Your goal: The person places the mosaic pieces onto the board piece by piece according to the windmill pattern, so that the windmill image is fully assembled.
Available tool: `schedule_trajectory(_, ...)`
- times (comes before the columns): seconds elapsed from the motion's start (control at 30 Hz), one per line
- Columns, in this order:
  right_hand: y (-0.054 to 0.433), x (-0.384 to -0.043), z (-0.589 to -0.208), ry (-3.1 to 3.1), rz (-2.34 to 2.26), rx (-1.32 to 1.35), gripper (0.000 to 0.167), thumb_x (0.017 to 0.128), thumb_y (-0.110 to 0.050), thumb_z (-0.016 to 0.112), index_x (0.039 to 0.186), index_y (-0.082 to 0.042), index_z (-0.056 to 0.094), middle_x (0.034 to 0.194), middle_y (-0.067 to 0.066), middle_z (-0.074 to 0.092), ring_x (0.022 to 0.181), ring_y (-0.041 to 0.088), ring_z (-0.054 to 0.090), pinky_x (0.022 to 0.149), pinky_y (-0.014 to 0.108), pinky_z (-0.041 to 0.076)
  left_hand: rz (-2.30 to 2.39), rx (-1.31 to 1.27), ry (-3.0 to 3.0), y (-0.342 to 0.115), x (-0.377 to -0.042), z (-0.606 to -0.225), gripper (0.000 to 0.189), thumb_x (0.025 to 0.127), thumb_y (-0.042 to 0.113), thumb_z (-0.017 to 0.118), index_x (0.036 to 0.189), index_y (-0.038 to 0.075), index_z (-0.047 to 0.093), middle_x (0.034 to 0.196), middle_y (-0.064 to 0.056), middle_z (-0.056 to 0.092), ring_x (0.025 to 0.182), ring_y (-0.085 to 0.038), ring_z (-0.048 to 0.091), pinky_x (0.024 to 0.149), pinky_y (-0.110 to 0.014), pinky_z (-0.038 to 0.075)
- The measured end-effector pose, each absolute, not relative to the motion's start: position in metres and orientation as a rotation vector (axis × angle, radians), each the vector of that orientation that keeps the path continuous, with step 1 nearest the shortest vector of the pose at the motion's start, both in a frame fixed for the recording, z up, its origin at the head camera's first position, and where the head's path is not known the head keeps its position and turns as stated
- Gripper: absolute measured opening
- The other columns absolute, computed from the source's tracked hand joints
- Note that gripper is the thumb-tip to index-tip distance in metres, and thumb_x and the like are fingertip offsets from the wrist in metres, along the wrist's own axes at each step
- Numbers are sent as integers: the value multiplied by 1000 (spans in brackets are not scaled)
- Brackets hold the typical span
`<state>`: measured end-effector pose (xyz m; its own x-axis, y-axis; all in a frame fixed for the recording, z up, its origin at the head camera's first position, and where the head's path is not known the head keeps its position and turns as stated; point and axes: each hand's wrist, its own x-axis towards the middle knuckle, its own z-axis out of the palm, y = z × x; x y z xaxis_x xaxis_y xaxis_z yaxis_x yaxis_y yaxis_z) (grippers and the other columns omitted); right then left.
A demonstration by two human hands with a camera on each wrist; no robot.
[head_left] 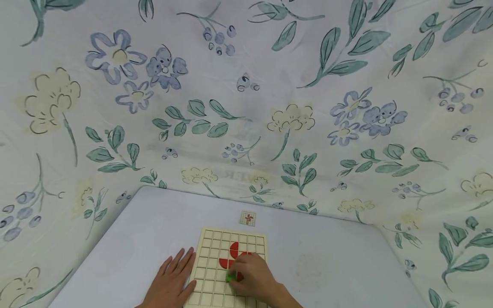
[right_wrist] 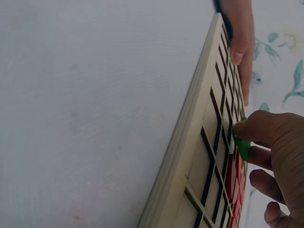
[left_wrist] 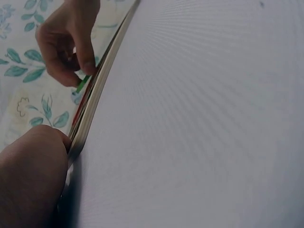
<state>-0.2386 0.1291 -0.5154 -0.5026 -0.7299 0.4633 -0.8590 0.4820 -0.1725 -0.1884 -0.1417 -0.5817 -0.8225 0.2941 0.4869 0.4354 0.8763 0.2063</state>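
A cream grid board (head_left: 206,273) lies on the white table, with several red quarter-round pieces (head_left: 234,250) set in its squares. My right hand (head_left: 256,278) is over the board, pinching a small green piece (right_wrist: 243,146) between thumb and index finger, low over the grid beside the red pieces. The other right fingers curl loosely in the right wrist view and partly cover the red pieces in the head view. At the board's left side, my left hand (head_left: 169,280) rests on the table, fingers straight, its thumb on the board's edge.
Beyond the board's far edge lies a small square card (head_left: 247,218) printted with a red figure on a grid. White tabletop (head_left: 327,261) spreads to both sides. A cloth with flowers and leaves (head_left: 239,94) hangs behind and around the table.
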Motion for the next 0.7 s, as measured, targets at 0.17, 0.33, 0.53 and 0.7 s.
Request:
schedule_trajectory(0.17, 131, -239, -519, -2417, 489, 1371, 2, 83, -21, 77, 81, -20, 76, 85, -15, 64, 83, -1, 58, 71, 16, 38, -404, -538, -2559, -141, -191, -586, 68, 91, 41, 66, 142, 0, 50, 148, -14, 46, 138, -29, 34, 115, -29, -7)
schedule_trajectory(0.33, 130, -239, -518, -2453, 484, 1361, 8, 79, -21, 83, 83, -21, 77, 85, -15, 65, 83, -2, 58, 70, 15, 37, -452, -517, -2630, -141, -188, -579, 68, 92, 42, 64, 144, 0, 48, 151, -12, 43, 138, -32, 34, 114, -28, -8)
schedule_trajectory(0.53, 131, -238, -514, -2513, 488, 1368, 10, 79, -22, 85, 87, -21, 78, 90, -14, 65, 84, -1, 59, 70, 15, 39, -508, -493, -2709, -139, -186, -573, 67, 95, 42, 60, 146, 2, 46, 153, -10, 39, 141, -32, 31, 115, -32, -1)
schedule_trajectory(0.7, 134, -234, -510, -2555, 553, 1413, 12, 80, -21, 84, 90, -21, 78, 93, -13, 65, 84, -3, 57, 69, 14, 37, -502, -490, -2701, -138, -186, -572, 67, 95, 42, 61, 146, 1, 45, 152, -11, 40, 141, -31, 31, 113, -41, 11)
